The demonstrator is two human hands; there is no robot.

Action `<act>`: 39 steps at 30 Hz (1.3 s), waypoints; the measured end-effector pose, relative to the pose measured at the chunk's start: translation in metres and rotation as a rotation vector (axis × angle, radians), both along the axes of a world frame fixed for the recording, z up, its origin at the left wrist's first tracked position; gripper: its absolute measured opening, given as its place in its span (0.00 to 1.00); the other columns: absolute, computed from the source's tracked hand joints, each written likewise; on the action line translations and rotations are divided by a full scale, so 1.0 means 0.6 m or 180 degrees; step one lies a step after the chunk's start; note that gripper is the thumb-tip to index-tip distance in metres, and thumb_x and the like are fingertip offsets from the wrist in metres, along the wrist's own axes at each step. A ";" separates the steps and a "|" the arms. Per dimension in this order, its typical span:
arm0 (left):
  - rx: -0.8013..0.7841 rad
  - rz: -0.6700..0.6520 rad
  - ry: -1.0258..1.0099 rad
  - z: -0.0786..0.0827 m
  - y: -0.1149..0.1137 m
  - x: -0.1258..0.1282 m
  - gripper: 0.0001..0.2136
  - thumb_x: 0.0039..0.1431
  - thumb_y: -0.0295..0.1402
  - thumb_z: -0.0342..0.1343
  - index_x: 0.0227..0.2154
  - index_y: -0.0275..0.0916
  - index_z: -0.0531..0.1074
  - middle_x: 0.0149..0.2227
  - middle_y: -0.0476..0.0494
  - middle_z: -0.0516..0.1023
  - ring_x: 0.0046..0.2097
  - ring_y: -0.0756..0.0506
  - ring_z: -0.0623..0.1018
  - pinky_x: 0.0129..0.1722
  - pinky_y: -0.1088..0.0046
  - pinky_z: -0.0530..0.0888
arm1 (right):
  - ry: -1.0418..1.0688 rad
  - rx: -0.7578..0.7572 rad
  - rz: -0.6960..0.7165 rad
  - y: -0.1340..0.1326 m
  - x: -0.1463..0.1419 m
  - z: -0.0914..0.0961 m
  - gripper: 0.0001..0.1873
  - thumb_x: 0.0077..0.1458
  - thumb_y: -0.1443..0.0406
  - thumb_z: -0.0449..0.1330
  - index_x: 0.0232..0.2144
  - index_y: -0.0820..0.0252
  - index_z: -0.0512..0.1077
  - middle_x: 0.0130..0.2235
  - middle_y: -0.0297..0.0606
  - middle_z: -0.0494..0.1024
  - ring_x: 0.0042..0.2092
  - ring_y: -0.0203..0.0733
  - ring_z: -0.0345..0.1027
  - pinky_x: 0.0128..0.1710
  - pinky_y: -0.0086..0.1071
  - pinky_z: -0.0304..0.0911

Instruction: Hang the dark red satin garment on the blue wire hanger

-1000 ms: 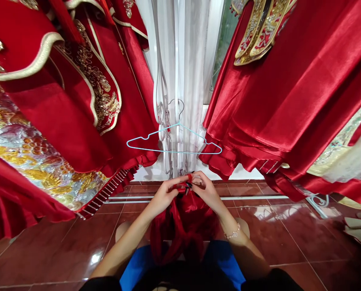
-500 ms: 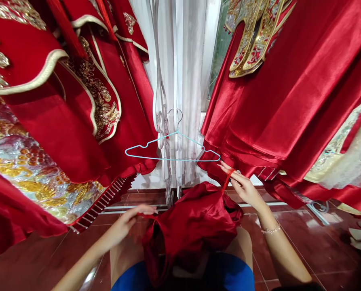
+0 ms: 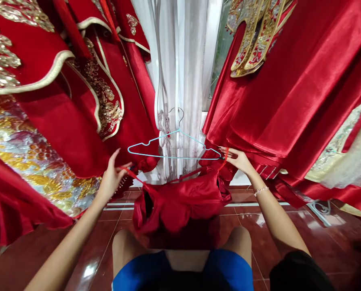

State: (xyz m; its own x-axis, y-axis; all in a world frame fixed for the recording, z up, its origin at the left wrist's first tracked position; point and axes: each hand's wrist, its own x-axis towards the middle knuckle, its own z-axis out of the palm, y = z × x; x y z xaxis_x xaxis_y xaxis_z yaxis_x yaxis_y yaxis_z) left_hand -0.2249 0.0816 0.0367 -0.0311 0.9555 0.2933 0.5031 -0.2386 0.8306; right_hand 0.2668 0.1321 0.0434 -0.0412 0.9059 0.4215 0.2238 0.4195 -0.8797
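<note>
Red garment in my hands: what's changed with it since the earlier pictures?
From close together at the middle, the left hand has moved out left and up with the left strap, the right hand out right and up with the right strap. The red garment, bunched before, now spreads between them. The blue hanger still hangs ahead.
</note>
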 end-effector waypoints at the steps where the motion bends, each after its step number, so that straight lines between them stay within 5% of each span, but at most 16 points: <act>1: 0.0001 0.0031 0.0099 0.015 0.021 -0.007 0.36 0.63 0.34 0.52 0.68 0.36 0.40 0.53 0.34 0.77 0.51 0.40 0.78 0.56 0.56 0.70 | 0.0011 -0.0053 0.0083 0.010 -0.001 0.002 0.27 0.38 0.55 0.72 0.43 0.58 0.78 0.50 0.43 0.79 0.54 0.53 0.73 0.60 0.52 0.64; 8: 0.0185 -0.0489 -0.0077 0.086 0.132 -0.018 0.38 0.67 0.32 0.50 0.67 0.31 0.28 0.60 0.34 0.70 0.54 0.48 0.74 0.57 0.62 0.68 | -0.0209 -0.0473 0.0470 0.054 -0.023 0.034 0.25 0.38 0.57 0.71 0.41 0.58 0.77 0.50 0.42 0.80 0.51 0.47 0.74 0.61 0.49 0.62; 13: 0.0206 -0.0917 0.0102 0.125 0.145 -0.007 0.36 0.64 0.37 0.53 0.67 0.30 0.40 0.52 0.39 0.77 0.48 0.49 0.78 0.53 0.68 0.71 | -0.0567 -0.0576 0.0665 0.046 -0.040 0.053 0.21 0.40 0.59 0.69 0.39 0.60 0.78 0.40 0.42 0.82 0.42 0.44 0.76 0.53 0.45 0.67; 18: -0.0598 -0.1374 0.0758 0.164 0.152 0.022 0.34 0.53 0.35 0.63 0.63 0.35 0.61 0.33 0.44 0.82 0.35 0.44 0.80 0.38 0.73 0.74 | -0.1167 -0.0289 0.0839 0.029 -0.072 0.073 0.11 0.44 0.61 0.64 0.30 0.62 0.77 0.29 0.33 0.79 0.33 0.38 0.71 0.39 0.34 0.68; 21: -0.0847 -0.1537 0.0840 0.173 0.164 0.055 0.31 0.50 0.33 0.64 0.59 0.34 0.66 0.30 0.43 0.82 0.33 0.44 0.80 0.35 0.72 0.73 | -0.1470 -0.0093 0.0898 0.036 -0.082 0.075 0.07 0.46 0.63 0.60 0.24 0.62 0.74 0.25 0.31 0.75 0.29 0.35 0.67 0.33 0.30 0.64; 25: -0.0782 -0.1517 0.1030 0.186 0.183 0.066 0.22 0.49 0.32 0.62 0.49 0.34 0.73 0.26 0.49 0.77 0.30 0.47 0.76 0.37 0.71 0.72 | -0.1621 0.0060 0.0774 0.053 -0.073 0.069 0.08 0.48 0.64 0.56 0.29 0.62 0.74 0.28 0.33 0.76 0.31 0.37 0.67 0.36 0.32 0.65; 28: -0.0591 -0.1498 0.1390 0.191 0.173 0.044 0.21 0.47 0.32 0.61 0.47 0.37 0.73 0.32 0.47 0.76 0.35 0.46 0.74 0.39 0.70 0.72 | -0.1509 0.0497 0.0269 0.035 -0.061 0.048 0.15 0.47 0.67 0.56 0.40 0.59 0.75 0.38 0.36 0.78 0.40 0.41 0.70 0.47 0.38 0.65; 31: 0.0442 -0.0832 0.1603 0.148 0.114 0.027 0.18 0.52 0.34 0.57 0.47 0.40 0.73 0.41 0.43 0.74 0.45 0.42 0.73 0.47 0.64 0.71 | -0.1077 0.1035 -0.0715 -0.021 -0.057 -0.017 0.17 0.50 0.67 0.55 0.43 0.55 0.73 0.44 0.39 0.77 0.47 0.44 0.69 0.55 0.44 0.61; 33: 0.1125 0.0072 0.1445 0.080 0.057 0.030 0.13 0.61 0.35 0.50 0.46 0.40 0.72 0.42 0.40 0.73 0.48 0.41 0.72 0.53 0.59 0.68 | -0.0731 0.1192 -0.1286 -0.062 -0.059 -0.087 0.15 0.53 0.68 0.52 0.42 0.55 0.73 0.44 0.41 0.76 0.49 0.46 0.69 0.56 0.47 0.61; 35: 0.1473 0.0588 0.1183 -0.010 0.003 0.046 0.13 0.64 0.34 0.45 0.45 0.39 0.71 0.43 0.39 0.72 0.48 0.40 0.71 0.53 0.58 0.68 | -0.0771 0.0942 -0.1317 -0.088 -0.061 -0.164 0.12 0.52 0.68 0.51 0.37 0.56 0.72 0.38 0.40 0.77 0.44 0.46 0.71 0.51 0.46 0.65; 39: 0.0647 -0.0396 0.1658 -0.161 -0.054 0.087 0.12 0.65 0.35 0.45 0.44 0.42 0.72 0.46 0.39 0.74 0.49 0.40 0.72 0.50 0.58 0.70 | -0.1149 0.0166 -0.1319 -0.076 -0.062 -0.268 0.16 0.49 0.68 0.53 0.42 0.58 0.72 0.42 0.42 0.78 0.45 0.46 0.72 0.50 0.46 0.67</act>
